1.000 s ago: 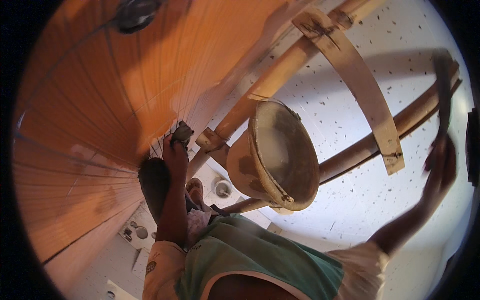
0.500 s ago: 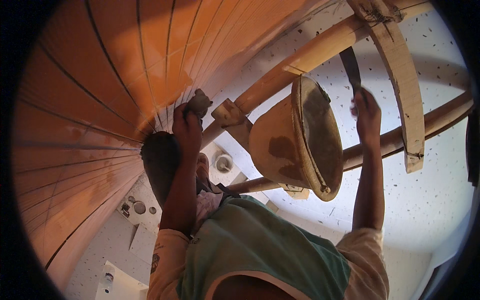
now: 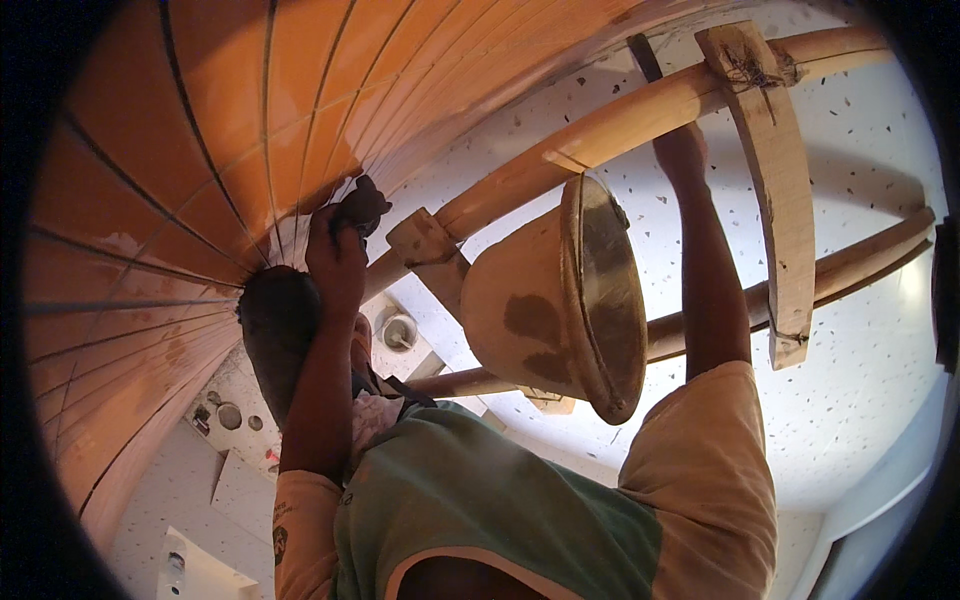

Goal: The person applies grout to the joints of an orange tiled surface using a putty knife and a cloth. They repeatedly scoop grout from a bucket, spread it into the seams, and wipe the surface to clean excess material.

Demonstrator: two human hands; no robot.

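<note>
Dark lump (image 3: 363, 206), one blade (image 3: 645, 57), two hands (image 3: 337, 252) (image 3: 682, 156) gripping, one bucket (image 3: 500, 285)

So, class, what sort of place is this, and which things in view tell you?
Probably a building site or a room being finished: there is an orange wall crossed by dark lines, a wooden ladder, and a stained bucket.

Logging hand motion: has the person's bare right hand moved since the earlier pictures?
Yes: the right hand moved up and left, toward the upper round, tan wooden pole.
</note>
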